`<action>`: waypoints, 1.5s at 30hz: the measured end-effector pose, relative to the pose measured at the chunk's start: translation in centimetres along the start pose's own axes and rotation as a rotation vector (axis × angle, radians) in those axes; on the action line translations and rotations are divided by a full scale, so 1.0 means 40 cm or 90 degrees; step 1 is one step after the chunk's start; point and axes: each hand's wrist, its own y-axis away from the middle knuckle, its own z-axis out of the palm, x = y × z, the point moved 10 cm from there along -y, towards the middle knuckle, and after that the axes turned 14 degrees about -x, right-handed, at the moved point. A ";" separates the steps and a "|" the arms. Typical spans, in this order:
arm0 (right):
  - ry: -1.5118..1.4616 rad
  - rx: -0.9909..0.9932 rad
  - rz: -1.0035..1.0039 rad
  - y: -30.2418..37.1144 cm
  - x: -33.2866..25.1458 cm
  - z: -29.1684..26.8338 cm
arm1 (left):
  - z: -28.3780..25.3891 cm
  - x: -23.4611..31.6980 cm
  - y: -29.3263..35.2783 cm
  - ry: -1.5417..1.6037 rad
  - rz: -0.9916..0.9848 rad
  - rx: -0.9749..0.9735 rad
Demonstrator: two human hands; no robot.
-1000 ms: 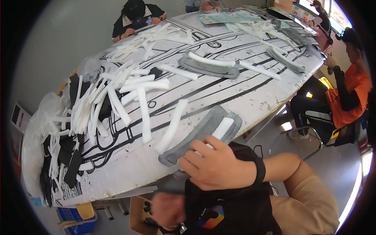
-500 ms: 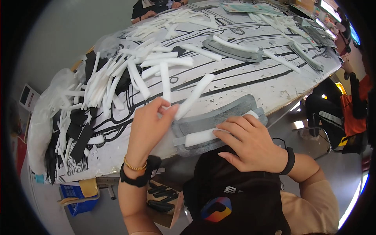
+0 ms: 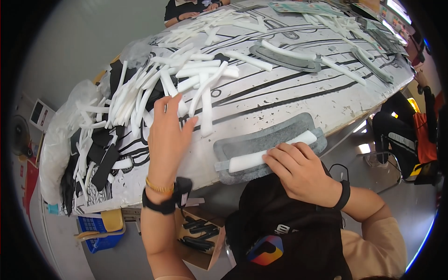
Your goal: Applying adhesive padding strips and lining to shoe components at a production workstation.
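Near the table's front edge lies a curved grey pad [image 3: 261, 130] with a raised border. Along its near side rests a white foam strip [image 3: 247, 161]; my right hand [image 3: 298, 170] has its fingers curled over the strip's middle, and the thumb is hidden. To the left, my left hand [image 3: 168, 133] is open, thumb and fingers apart, at the near edge of a heap of white foam strips [image 3: 140, 93]. Just beyond its fingertips, a slightly bent foam strip [image 3: 207, 88] lies across others. A straighter strip [image 3: 206, 119] points toward me beside the thumb.
Black pieces [image 3: 105, 167] and clear plastic bags [image 3: 70, 126] lie at the left. Farther off are another grey pad [image 3: 284, 59] and a second strip heap [image 3: 214, 23], with a person's hands [image 3: 189, 15] beyond. Below the table stand a blue basket [image 3: 100, 240] and a cardboard box [image 3: 205, 256].
My left hand has let go of the foam strip it pinched and moved left, opening. That strip now appears to lie on the heap. My right hand stays on its strip.
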 end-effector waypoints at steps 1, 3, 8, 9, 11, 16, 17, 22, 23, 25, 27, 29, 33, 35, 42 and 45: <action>0.000 0.001 0.005 0.002 0.008 0.002 | -0.012 0.042 0.020 0.020 0.034 0.022; -0.016 0.019 -0.016 0.005 0.015 0.000 | 0.021 0.154 0.085 0.111 0.205 -0.100; -0.051 0.024 -0.042 0.003 0.028 -0.002 | 0.121 0.335 0.218 -0.058 0.324 -0.138; -0.059 0.032 -0.053 0.006 0.027 -0.008 | 0.145 0.330 0.239 -0.057 0.325 -0.140; -0.057 0.033 -0.033 0.013 0.036 -0.014 | 0.158 0.329 0.273 -0.131 0.354 -0.018; -0.013 0.031 0.049 0.027 0.065 -0.011 | 0.179 0.326 0.228 -0.158 0.314 -0.004; -0.024 0.037 0.037 0.025 0.064 -0.014 | 0.180 0.324 0.222 -0.169 0.303 0.004; -0.083 0.086 -0.008 0.027 0.046 -0.025 | 0.194 0.323 0.223 -0.146 0.316 -0.032; -0.073 0.101 -0.016 0.029 0.035 -0.025 | 0.200 0.315 0.222 -0.149 0.297 -0.049; -0.065 0.118 -0.009 0.031 0.028 -0.020 | 0.190 0.317 0.231 -0.151 0.313 -0.001; -0.008 0.107 0.041 0.043 0.028 -0.017 | 0.185 0.303 0.242 -0.147 0.284 0.035; 0.041 0.093 0.082 0.053 0.029 -0.014 | 0.198 0.298 0.254 -0.142 0.289 0.043; 0.107 0.087 0.159 0.078 0.065 -0.017 | 0.195 0.297 0.268 -0.127 0.295 0.073; 0.113 0.092 0.166 0.077 0.072 -0.014 | 0.192 0.291 0.262 -0.106 0.287 0.051; -0.076 -0.027 0.152 0.012 0.155 -0.044 | 0.170 0.256 0.207 0.030 0.209 -0.009; -0.168 -0.122 0.098 -0.032 0.184 -0.037 | 0.145 0.245 0.179 0.081 0.143 -0.021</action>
